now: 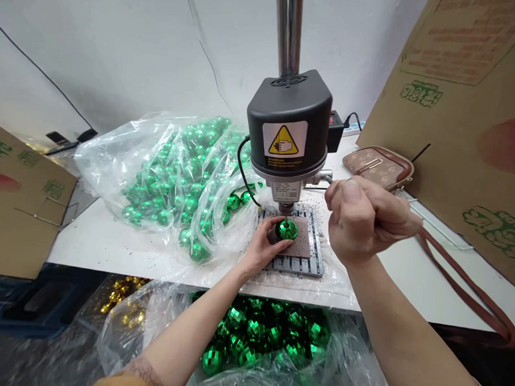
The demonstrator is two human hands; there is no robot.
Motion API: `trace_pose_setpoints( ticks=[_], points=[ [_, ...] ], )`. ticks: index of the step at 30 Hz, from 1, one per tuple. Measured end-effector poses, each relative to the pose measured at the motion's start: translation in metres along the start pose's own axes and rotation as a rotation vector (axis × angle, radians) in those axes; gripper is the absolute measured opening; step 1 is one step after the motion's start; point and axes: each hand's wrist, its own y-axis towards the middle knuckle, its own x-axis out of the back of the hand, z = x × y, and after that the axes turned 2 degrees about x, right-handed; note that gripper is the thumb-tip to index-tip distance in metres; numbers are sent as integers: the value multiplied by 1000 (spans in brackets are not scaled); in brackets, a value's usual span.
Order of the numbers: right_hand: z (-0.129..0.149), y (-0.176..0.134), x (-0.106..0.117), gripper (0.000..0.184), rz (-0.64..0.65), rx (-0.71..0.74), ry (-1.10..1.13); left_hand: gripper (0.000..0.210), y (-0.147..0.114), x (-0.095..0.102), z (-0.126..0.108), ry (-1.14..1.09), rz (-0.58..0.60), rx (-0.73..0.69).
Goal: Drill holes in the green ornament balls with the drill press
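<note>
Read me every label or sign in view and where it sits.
"Attention:", on black rounded drill-press head; lines beneath too small.
Yellow triangular hand-warning sign, wordless, same head.
White label, silver metal housing: too small.
Green and reddish print, brown cardboard boxes left and right: unreadable.

A shiny, faceted green ball (288,232) sits just below and right of the frame's centre, dark at its top. The black drill (288,123) stands upright above it, upper centre.
</note>
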Motion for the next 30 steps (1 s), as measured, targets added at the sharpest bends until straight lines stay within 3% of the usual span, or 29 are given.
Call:
trace_pose_setpoints(
  ticks=[10, 21, 24, 26, 28, 30],
  points=[
    [-7, -8, 9, 47, 66, 134, 41, 51, 0, -1, 1, -7, 2, -13],
    [-6, -20, 14, 46, 101, 177, 51, 52, -1, -2, 4, -32, -8, -19],
    [1, -8, 6, 49, 40, 69, 11, 51, 0, -3, 3, -23, -16, -15],
    [6, 9, -2, 48, -22, -88, -28, 50, 1, -4, 1, -33, -24, -2],
    [9, 28, -10, 45, -15, -232, -20, 48, 1, -5, -2, -41, -49, 28],
    [9, 43, -15, 42, 28, -282, -11, 46, -5, -3, -8, -23, -125, 49]
  ],
)
